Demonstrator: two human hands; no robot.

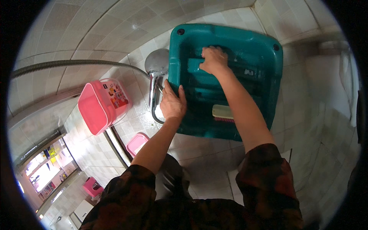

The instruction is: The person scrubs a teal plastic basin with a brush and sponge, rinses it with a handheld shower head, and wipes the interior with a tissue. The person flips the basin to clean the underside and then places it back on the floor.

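Observation:
A dark green moulded plastic piece (195, 123), shaped like a shallow tub with round black plugs at two corners, lies before me on the tiled floor. My left hand (174, 103) grips its left rim, thumb on the inner side and fingers along the outside. Inside the hollow, my right hand (215, 59) is against the wet ribbed bottom with bent fingers. Slight blur hides whether anything is under that palm. A scrubbing brush (221, 111) with a cream back and pink bristles rests in the lower part, partly covered by my right forearm.
A chrome shower head (156, 61) with its metal hose (86, 62) lies beside the left rim. Further left are a pink bucket (95, 107), tipped in view, and a pink lid (137, 143). A raised door sill (116, 146) and tiled walls border the floor.

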